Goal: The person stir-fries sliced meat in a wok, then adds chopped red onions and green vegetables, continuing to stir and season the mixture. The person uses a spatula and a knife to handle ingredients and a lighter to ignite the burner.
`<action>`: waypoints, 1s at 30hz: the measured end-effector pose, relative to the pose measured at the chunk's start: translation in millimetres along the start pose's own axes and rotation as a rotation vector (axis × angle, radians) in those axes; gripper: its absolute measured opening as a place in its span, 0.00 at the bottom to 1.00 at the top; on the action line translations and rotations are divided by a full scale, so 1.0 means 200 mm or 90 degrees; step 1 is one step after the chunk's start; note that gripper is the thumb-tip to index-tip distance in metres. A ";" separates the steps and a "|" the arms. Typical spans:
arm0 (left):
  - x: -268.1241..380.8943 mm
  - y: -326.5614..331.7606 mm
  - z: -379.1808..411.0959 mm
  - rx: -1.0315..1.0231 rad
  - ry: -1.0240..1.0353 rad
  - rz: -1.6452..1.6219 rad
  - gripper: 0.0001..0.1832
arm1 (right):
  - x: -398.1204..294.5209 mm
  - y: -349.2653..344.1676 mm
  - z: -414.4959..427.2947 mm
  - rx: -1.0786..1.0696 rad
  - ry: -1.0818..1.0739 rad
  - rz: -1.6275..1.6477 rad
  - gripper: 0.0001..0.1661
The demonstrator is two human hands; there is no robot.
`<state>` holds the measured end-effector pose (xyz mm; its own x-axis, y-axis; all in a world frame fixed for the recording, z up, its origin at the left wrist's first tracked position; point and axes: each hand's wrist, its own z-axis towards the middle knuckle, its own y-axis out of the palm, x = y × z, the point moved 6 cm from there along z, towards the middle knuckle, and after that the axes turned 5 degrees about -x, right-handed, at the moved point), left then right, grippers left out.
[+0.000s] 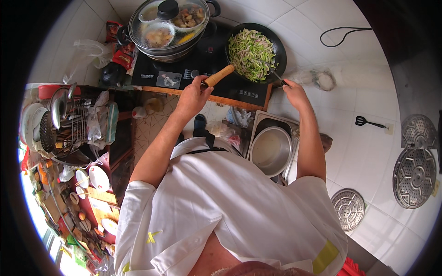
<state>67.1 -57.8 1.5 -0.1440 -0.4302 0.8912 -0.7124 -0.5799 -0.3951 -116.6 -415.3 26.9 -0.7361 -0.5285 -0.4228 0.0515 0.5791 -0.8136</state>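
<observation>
A black wok point(281, 51) sits at the right end of the black glass cooktop point(148, 67), holding chopped green vegetable pieces mixed with pale strips point(251, 53). My left hand point(196, 93) grips the wok's wooden handle point(221, 75) near its end. In my right hand point(293, 92) is the dark handle of a metal utensil point(275, 73); its head is among the food and cannot be made out. A steamer pot with a steamed-up glass lid point(162, 20) stands at the cooktop's left, with bowls of food visible inside.
Below the cooktop, a metal basin point(271, 151) with cloudy liquid sits in the sink point(264, 119). Plates and utensils crowd a wire rack point(81, 114) at left. A black slotted turner point(371, 122) and steamer racks point(414, 177) hang on the tiled wall at right.
</observation>
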 end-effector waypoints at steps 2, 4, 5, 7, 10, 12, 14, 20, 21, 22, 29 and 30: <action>0.00 0.00 0.02 0.003 0.025 0.008 0.24 | 0.01 -0.01 0.04 -0.002 -0.018 -0.060 0.28; -0.01 0.01 0.03 0.003 0.028 0.017 0.24 | -0.11 -0.04 0.03 -0.061 0.040 -0.085 0.28; -0.02 0.01 0.04 0.002 0.031 0.022 0.24 | -0.12 -0.05 0.05 -0.076 0.049 -0.090 0.28; -0.02 0.02 0.04 0.005 0.036 0.024 0.24 | -0.14 -0.07 0.10 -0.104 0.071 -0.095 0.27; -0.01 0.01 0.04 0.008 0.056 0.036 0.23 | -0.22 -0.11 0.19 -0.156 0.083 -0.141 0.28; -0.01 0.01 0.03 0.003 0.062 0.042 0.23 | -0.24 -0.11 0.25 -0.189 0.133 -0.110 0.29; 0.00 0.01 0.04 -0.009 0.063 0.042 0.23 | -0.21 -0.15 0.31 -0.273 0.228 -0.045 0.30; -0.01 0.04 0.03 -0.005 0.094 0.056 0.23 | -0.15 -0.15 0.28 -0.275 0.322 0.216 0.27; -0.01 0.05 0.04 -0.006 0.094 0.056 0.23 | -0.13 -0.11 0.26 -0.271 0.327 0.273 0.27; -0.01 0.06 0.03 -0.006 0.090 0.058 0.23 | -0.12 -0.06 0.24 -0.253 0.313 0.303 0.27; -0.03 0.06 0.02 0.000 0.087 0.073 0.23 | -0.14 -0.03 0.04 -0.177 0.208 0.375 0.32; -0.02 0.06 0.01 0.001 0.084 0.068 0.23 | -0.15 -0.07 0.02 -0.150 0.201 0.352 0.31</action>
<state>61.7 -64.5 -7.3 -0.3076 -0.3956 0.8654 -0.6873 -0.5366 -0.4896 -92.2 -409.5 50.3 -0.8074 0.0692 -0.5859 0.3542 0.8511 -0.3876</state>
